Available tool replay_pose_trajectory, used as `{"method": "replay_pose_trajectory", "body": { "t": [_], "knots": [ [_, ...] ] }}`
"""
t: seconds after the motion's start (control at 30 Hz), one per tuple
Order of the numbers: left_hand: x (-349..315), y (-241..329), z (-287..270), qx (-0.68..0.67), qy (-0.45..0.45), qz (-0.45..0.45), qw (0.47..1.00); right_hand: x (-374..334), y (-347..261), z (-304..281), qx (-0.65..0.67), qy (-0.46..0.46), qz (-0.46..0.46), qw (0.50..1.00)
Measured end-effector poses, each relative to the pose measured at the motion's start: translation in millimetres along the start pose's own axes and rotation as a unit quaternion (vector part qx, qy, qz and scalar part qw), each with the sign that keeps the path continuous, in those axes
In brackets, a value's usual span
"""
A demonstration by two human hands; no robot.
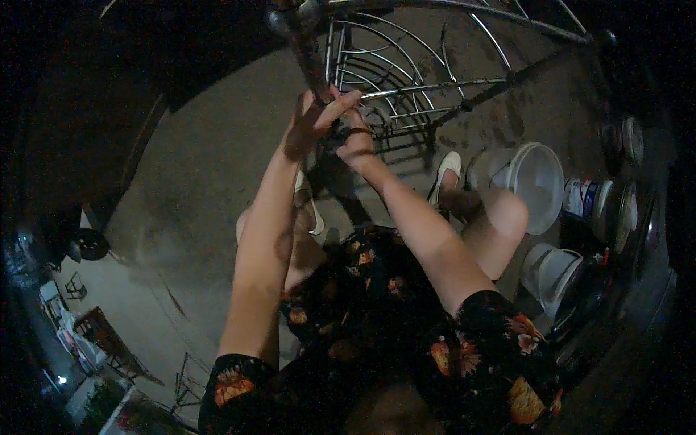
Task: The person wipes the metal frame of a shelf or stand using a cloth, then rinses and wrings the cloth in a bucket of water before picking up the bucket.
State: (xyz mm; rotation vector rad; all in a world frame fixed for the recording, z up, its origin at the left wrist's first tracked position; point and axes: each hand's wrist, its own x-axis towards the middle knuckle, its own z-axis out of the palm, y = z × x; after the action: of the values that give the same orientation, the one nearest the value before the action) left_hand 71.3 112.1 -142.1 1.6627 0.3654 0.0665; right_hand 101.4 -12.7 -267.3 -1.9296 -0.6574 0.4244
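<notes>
Metal frame: a silvery tube frame [435, 88] was just ahead of the person's feet, above the grey floor [196, 174]; from where I stood, I couldn't tell how it rested there.
Look of the frame: its thin bars bowed in nested arches, crossed by straight tubes, and pale light glinted along the bright ones while others sank into shadow.
Post: one thicker post [308, 61] looked dark and blotchy, with dull patches on its surface, and ran down to the hands.
Left hand: the left hand [319, 119] was at the post's lower end, its fingers slanting across to the right; I couldn't tell whether they were clamped on it.
Right hand: the right hand [355, 148] was just beside the left, close under the tubes; its fingers were partly hidden, so I couldn't tell its grip.
Clothes: the person wore a black flowered garment [377, 268] and pale shoes [449, 167].
Buckets: a big whitish bucket [540, 188] was near the right knee, a smaller bucket [554, 279] just behind.
</notes>
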Motion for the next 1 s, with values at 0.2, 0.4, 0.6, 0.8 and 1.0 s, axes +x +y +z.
{"method": "replay_pose_trajectory", "body": {
  "t": [0.2, 0.4, 0.6, 0.8, 1.0],
  "knots": [
    [-7, -68, 4, 0.244, 0.046, 0.081, 0.965, 18, 13, -22, -0.022, -0.095, 0.156, 0.983],
    [-70, -129, 47, -0.392, 0.047, -0.22, 0.892, -51, -34, -47, 0.449, -0.23, 0.253, 0.825],
    [-135, -124, 84, -0.549, 0.403, -0.323, 0.657, -17, -42, -71, -0.341, -0.319, 0.184, 0.865],
    [-76, -134, 57, -0.065, 0.423, 0.048, 0.902, 23, -43, -50, -0.151, -0.218, 0.162, 0.951],
    [-17, -185, 70, -0.184, 0.291, 0.077, 0.936, 37, 9, -26, -0.023, -0.31, 0.254, 0.916]
  ]
}}
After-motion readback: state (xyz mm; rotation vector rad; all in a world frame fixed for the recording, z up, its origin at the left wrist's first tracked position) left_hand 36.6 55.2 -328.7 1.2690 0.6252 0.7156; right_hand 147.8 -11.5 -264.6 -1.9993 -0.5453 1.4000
